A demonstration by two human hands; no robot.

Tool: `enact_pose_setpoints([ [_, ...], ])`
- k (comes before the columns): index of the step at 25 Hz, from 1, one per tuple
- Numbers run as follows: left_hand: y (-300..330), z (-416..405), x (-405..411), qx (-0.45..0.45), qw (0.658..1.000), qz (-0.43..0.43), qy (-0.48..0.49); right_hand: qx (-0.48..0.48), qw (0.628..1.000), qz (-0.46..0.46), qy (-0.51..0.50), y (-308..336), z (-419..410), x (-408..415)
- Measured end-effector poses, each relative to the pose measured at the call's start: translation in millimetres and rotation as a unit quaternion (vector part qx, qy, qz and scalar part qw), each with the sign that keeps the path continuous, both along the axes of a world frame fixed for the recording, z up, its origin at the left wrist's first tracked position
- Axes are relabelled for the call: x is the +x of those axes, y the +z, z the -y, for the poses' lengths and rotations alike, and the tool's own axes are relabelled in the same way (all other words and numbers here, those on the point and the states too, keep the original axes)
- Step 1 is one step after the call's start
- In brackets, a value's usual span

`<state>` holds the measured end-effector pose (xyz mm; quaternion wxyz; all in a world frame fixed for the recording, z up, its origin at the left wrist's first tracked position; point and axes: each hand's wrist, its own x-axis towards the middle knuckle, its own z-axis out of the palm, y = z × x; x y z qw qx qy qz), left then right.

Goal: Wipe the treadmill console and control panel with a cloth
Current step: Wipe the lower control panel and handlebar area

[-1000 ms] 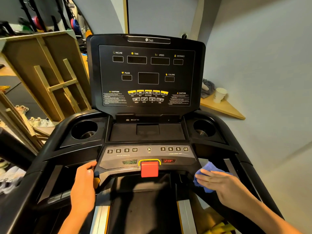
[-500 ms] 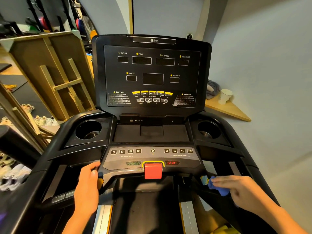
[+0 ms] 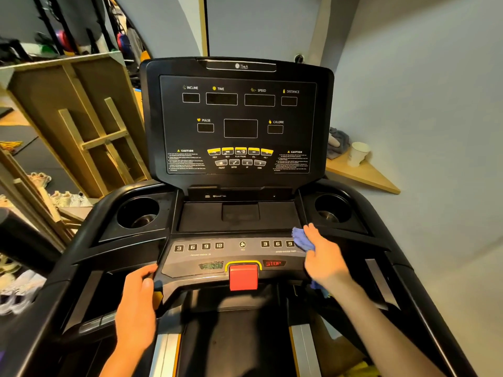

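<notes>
The black treadmill console (image 3: 239, 123) stands upright ahead, its displays dark. Below it lies the grey control panel (image 3: 234, 251) with number keys, a red safety key (image 3: 243, 277) and a STOP label. My right hand (image 3: 325, 257) lies flat, fingers straight, pressing a blue cloth (image 3: 301, 239) onto the panel's right end, covering the last speed key. The cloth also shows under my wrist. My left hand (image 3: 140, 297) grips the left edge of the panel housing, thumb on top.
Two cup holders (image 3: 137, 212) (image 3: 330, 208) flank a shallow tray (image 3: 239, 216). A wooden shelf (image 3: 362, 172) on the right wall carries a paper cup (image 3: 358, 153) and a grey rag. Wooden frames (image 3: 81, 126) and shoes (image 3: 40, 178) crowd the left side.
My right hand carried the blue cloth from the lower right handrail area up and left onto the right end of the control panel. My left hand kept its grip.
</notes>
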<state>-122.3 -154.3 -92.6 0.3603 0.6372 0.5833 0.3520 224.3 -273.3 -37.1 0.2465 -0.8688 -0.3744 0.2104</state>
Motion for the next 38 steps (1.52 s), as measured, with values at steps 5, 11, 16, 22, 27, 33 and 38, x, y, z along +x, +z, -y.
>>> enact_pose_setpoints([
  [5,-2.5,-0.7,-0.5,-0.005,1.0,-0.001,0.009,-0.101,0.972,0.209,0.045,-14.7,-35.7,-16.4],
  [11,-1.7,0.8,-0.7,0.002,1.0,-0.017,0.011,-0.059,0.959,0.267,0.079,-22.3,-56.4,-54.0],
  [16,-2.2,0.3,-2.8,-0.013,1.0,0.014,0.01,-0.061,0.955,0.219,0.191,-41.6,-93.7,-96.2],
  [22,1.2,1.4,-12.8,-0.049,0.995,0.082,-0.027,0.063,0.939,0.194,0.276,-23.9,-106.0,-158.3],
  [27,-5.7,-1.8,-44.0,0.036,0.985,-0.084,-0.148,0.083,0.894,0.202,0.391,-28.7,-111.8,-190.8],
  [33,-6.9,2.5,-69.8,0.098,0.947,-0.211,-0.22,0.078,0.811,0.222,0.535,-38.0,-105.0,-219.9],
  [38,1.4,6.0,-64.6,0.094,0.95,-0.21,-0.212,0.079,0.752,0.223,0.615,-47.8,-86.1,-217.8],
])
